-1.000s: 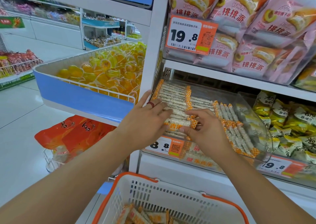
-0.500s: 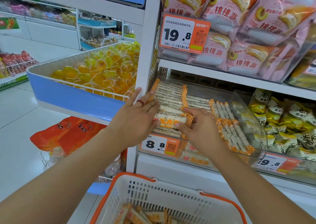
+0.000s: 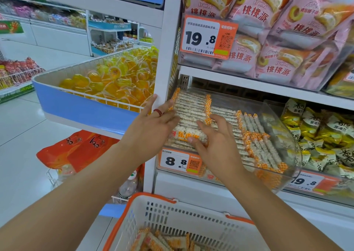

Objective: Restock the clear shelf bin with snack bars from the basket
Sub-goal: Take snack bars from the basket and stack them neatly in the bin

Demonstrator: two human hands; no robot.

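We press flat, open hands, left (image 3: 151,128) and right (image 3: 214,145), on light, crinkly, slippery bars (image 3: 189,116); better pinched mid-length.

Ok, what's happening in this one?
A person is restocking a clear shelf bin with snack bars. Both hands are at the front left of the bin: the left hand lies with straight fingers against the left side of the stacked bars, and the right hand touches a bar at the front of the stack, thumb and fingers spread. More bars lie in the white basket with an orange rim below, so the job isn't finished.
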